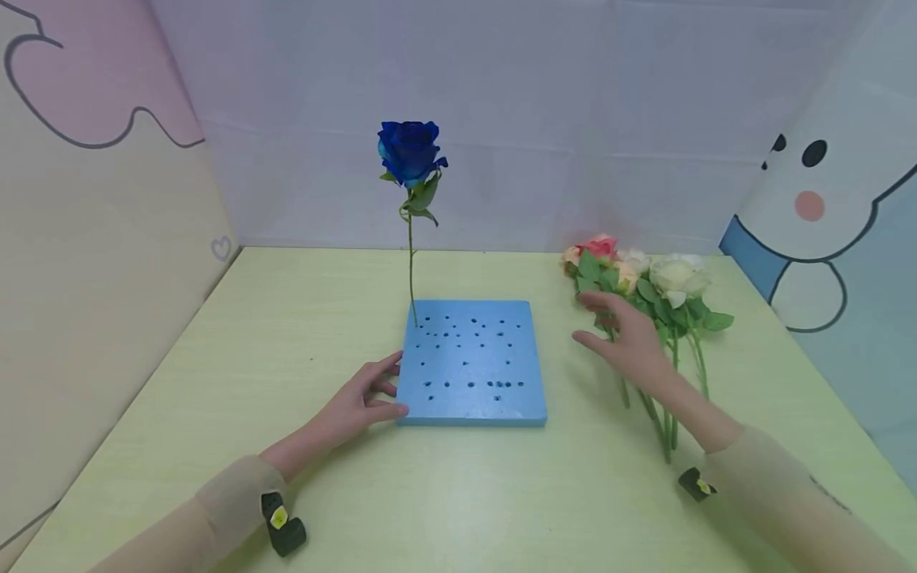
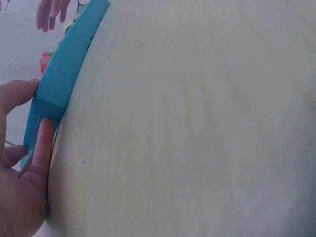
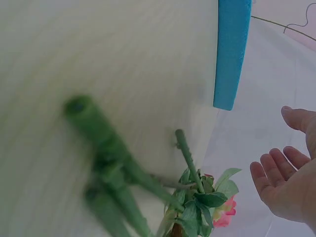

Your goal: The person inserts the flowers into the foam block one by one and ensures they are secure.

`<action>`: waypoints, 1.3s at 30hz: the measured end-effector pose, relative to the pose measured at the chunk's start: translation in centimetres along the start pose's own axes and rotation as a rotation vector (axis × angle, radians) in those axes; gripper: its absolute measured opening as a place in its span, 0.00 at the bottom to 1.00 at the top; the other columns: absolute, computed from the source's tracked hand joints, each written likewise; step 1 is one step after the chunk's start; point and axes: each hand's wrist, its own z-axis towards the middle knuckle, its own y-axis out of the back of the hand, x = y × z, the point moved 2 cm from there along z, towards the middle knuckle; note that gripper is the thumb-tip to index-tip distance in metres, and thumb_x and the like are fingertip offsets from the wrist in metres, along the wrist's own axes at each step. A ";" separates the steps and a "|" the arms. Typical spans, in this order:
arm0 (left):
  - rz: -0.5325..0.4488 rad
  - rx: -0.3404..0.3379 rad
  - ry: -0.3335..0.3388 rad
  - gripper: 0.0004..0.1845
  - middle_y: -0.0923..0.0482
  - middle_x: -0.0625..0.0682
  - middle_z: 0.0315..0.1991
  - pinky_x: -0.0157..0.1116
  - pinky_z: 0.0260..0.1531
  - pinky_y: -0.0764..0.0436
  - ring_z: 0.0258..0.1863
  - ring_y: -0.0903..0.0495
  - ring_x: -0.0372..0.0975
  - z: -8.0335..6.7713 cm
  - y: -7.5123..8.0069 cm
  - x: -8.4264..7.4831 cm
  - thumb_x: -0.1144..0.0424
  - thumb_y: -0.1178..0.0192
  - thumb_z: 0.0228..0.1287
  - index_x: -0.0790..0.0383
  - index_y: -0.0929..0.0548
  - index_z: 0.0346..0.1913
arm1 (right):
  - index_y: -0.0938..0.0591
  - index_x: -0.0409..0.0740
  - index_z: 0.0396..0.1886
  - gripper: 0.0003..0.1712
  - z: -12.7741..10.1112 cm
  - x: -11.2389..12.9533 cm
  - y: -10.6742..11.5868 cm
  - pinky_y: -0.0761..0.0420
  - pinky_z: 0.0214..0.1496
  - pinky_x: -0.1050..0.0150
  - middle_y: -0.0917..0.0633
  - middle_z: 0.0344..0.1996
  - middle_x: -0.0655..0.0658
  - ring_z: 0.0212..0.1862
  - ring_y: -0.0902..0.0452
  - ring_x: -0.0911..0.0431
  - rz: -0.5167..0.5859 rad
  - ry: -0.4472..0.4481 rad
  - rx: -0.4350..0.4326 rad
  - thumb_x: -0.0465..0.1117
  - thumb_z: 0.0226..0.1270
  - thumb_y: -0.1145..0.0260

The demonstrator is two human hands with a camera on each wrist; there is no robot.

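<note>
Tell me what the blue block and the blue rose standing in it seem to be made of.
The blue block looks like rigid foam: matte, uniform colour, thick slab edges, its top dotted with punched holes. The blue rose is probably artificial, fabric or plastic: an unnaturally saturated blue head on a thin, wire-straight stem standing upright in a hole. Neither can be confirmed by look alone.

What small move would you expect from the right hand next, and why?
Probably it lowers and closes on one stem in the bunch of roses. The right hand hovers open just above them, holding nothing, while the left hand steadies the blue foam block, where only the blue rose stands among many empty holes.
</note>
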 end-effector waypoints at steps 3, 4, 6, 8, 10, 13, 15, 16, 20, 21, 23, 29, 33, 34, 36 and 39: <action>0.006 -0.001 -0.007 0.47 0.35 0.60 0.68 0.23 0.46 0.19 0.54 0.26 0.46 0.1 0.0 0.0 0.60 0.30 0.60 0.54 0.45 0.78 | 0.29 0.39 0.67 0.33 -0.6 -0.7 0.6 0.21 0.59 0.45 0.22 0.63 0.35 0.63 0.26 0.40 -0.010 -0.035 0.022 0.40 0.65 0.30; 0.007 -0.004 -0.003 0.47 0.34 0.60 0.68 0.24 0.47 0.19 0.54 0.26 0.46 0.1 0.0 0.1 0.60 0.30 0.60 0.54 0.45 0.78 | 0.29 0.38 0.67 0.33 -0.8 -1.0 0.8 0.21 0.59 0.45 0.23 0.62 0.34 0.63 0.26 0.40 -0.013 -0.044 0.029 0.40 0.65 0.30; 0.011 -0.004 -0.011 0.47 0.34 0.61 0.68 0.24 0.47 0.19 0.54 0.25 0.46 0.1 0.0 0.1 0.60 0.31 0.61 0.55 0.45 0.78 | 0.30 0.37 0.67 0.33 -1.1 -1.4 1.2 0.21 0.59 0.44 0.23 0.62 0.33 0.62 0.26 0.38 -0.023 -0.060 0.039 0.40 0.65 0.30; 0.009 -0.008 0.003 0.47 0.34 0.59 0.68 0.24 0.47 0.19 0.54 0.25 0.45 0.1 -0.1 0.0 0.60 0.30 0.60 0.53 0.45 0.78 | 0.30 0.36 0.67 0.33 -1.4 -1.9 1.6 0.20 0.58 0.44 0.23 0.61 0.32 0.60 0.24 0.37 -0.038 -0.079 0.046 0.39 0.65 0.30; 0.008 -0.009 0.014 0.47 0.34 0.58 0.68 0.24 0.47 0.19 0.55 0.25 0.45 0.1 -0.1 -0.1 0.60 0.30 0.60 0.52 0.45 0.78 | 0.31 0.35 0.67 0.34 -1.6 -2.3 1.9 0.20 0.57 0.43 0.23 0.61 0.30 0.58 0.23 0.35 -0.059 -0.097 0.055 0.40 0.65 0.30; 0.007 -0.006 0.016 0.47 0.34 0.58 0.68 0.24 0.47 0.19 0.55 0.25 0.45 0.0 -0.1 -0.2 0.60 0.30 0.60 0.52 0.45 0.78 | 0.32 0.34 0.68 0.35 -1.8 -2.8 2.3 0.20 0.56 0.41 0.24 0.61 0.29 0.57 0.22 0.33 -0.089 -0.133 0.078 0.41 0.65 0.31; 0.009 -0.006 0.013 0.47 0.34 0.58 0.68 0.24 0.47 0.19 0.54 0.25 0.45 0.0 -0.1 -0.2 0.60 0.30 0.60 0.52 0.45 0.78 | 0.32 0.33 0.68 0.36 -1.9 -3.0 2.4 0.20 0.56 0.41 0.25 0.62 0.28 0.57 0.23 0.33 -0.110 -0.155 0.097 0.41 0.65 0.30; 0.009 -0.003 0.008 0.47 0.34 0.59 0.68 0.24 0.47 0.19 0.54 0.25 0.45 0.0 -0.1 -0.2 0.60 0.30 0.60 0.53 0.45 0.78 | 0.33 0.32 0.69 0.36 -1.9 -3.1 2.5 0.20 0.57 0.41 0.25 0.62 0.28 0.58 0.23 0.33 -0.116 -0.169 0.108 0.41 0.65 0.31; 0.002 0.001 -0.007 0.47 0.34 0.60 0.68 0.24 0.47 0.19 0.54 0.25 0.45 0.0 0.0 -0.2 0.60 0.31 0.60 0.54 0.45 0.78 | 0.33 0.31 0.69 0.37 -1.9 -3.4 2.5 0.20 0.57 0.41 0.25 0.62 0.27 0.58 0.24 0.33 -0.137 -0.200 0.137 0.42 0.65 0.30; 0.001 0.003 -0.013 0.47 0.35 0.60 0.68 0.24 0.47 0.19 0.54 0.25 0.45 0.0 0.0 -0.1 0.60 0.31 0.61 0.55 0.46 0.78 | 0.33 0.31 0.68 0.37 -1.9 -3.5 2.5 0.20 0.57 0.41 0.25 0.61 0.27 0.58 0.23 0.33 -0.141 -0.203 0.141 0.42 0.65 0.30; -0.004 0.004 -0.018 0.47 0.35 0.61 0.68 0.23 0.47 0.19 0.54 0.25 0.46 0.0 0.0 -0.1 0.60 0.31 0.61 0.55 0.45 0.78 | 0.33 0.31 0.68 0.37 -1.9 -3.6 2.4 0.20 0.57 0.41 0.25 0.61 0.27 0.58 0.23 0.33 -0.146 -0.208 0.147 0.42 0.64 0.30; -0.001 -0.001 -0.011 0.47 0.34 0.60 0.68 0.25 0.47 0.19 0.54 0.25 0.45 0.0 0.0 0.0 0.60 0.31 0.60 0.54 0.45 0.78 | 0.32 0.29 0.67 0.37 -1.8 -4.1 2.2 0.19 0.56 0.43 0.24 0.61 0.27 0.56 0.23 0.35 -0.149 -0.223 0.179 0.43 0.64 0.30; 0.008 -0.008 0.001 0.47 0.34 0.59 0.68 0.24 0.47 0.19 0.54 0.25 0.45 0.0 -0.1 0.0 0.59 0.30 0.60 0.52 0.45 0.78 | 0.30 0.28 0.64 0.36 -1.6 -4.6 2.1 0.18 0.53 0.44 0.21 0.56 0.27 0.53 0.20 0.36 -0.176 -0.226 0.204 0.44 0.64 0.29; 0.012 -0.008 0.000 0.47 0.34 0.59 0.68 0.24 0.47 0.19 0.54 0.25 0.45 0.0 -0.1 0.0 0.59 0.30 0.60 0.52 0.45 0.78 | 0.29 0.28 0.64 0.36 -1.6 -4.7 2.1 0.18 0.52 0.44 0.20 0.55 0.27 0.52 0.20 0.37 -0.182 -0.227 0.209 0.44 0.63 0.29; 0.015 -0.006 -0.002 0.47 0.34 0.59 0.68 0.24 0.47 0.19 0.55 0.25 0.45 0.0 0.0 0.1 0.59 0.30 0.60 0.52 0.45 0.78 | 0.28 0.27 0.63 0.35 -1.5 -4.9 2.0 0.18 0.52 0.45 0.18 0.52 0.27 0.51 0.19 0.38 -0.191 -0.233 0.222 0.45 0.63 0.29; 0.017 -0.004 -0.015 0.47 0.34 0.60 0.68 0.24 0.47 0.19 0.54 0.25 0.46 0.0 0.0 0.1 0.60 0.31 0.60 0.54 0.45 0.78 | 0.28 0.26 0.63 0.36 -1.2 -5.1 1.8 0.18 0.51 0.46 0.17 0.49 0.29 0.50 0.19 0.39 -0.192 -0.245 0.243 0.45 0.63 0.29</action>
